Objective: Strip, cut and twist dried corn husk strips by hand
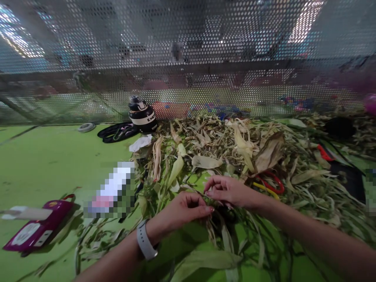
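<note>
My left hand (188, 209), with a pale watch strap at its wrist, is closed in a pinch with thumb and forefinger. Close beside it, my right hand (227, 192) has its fingers curled and pinched together too. Thin corn husk strips (210, 231) run between the fingertips of both hands and hang down below them; their upper part is mostly hidden by the fingers. Beneath the hands lies a wide, pale green corn husk (205, 259) on the green surface.
A large heap of dried husks (202, 133) spreads behind and to the right. Red-handled scissors (274, 183) or a similar looped tool lie partly buried there. A black bottle (143, 115) stands by the perforated metal screen (188, 47). At left lies a purple device (39, 227).
</note>
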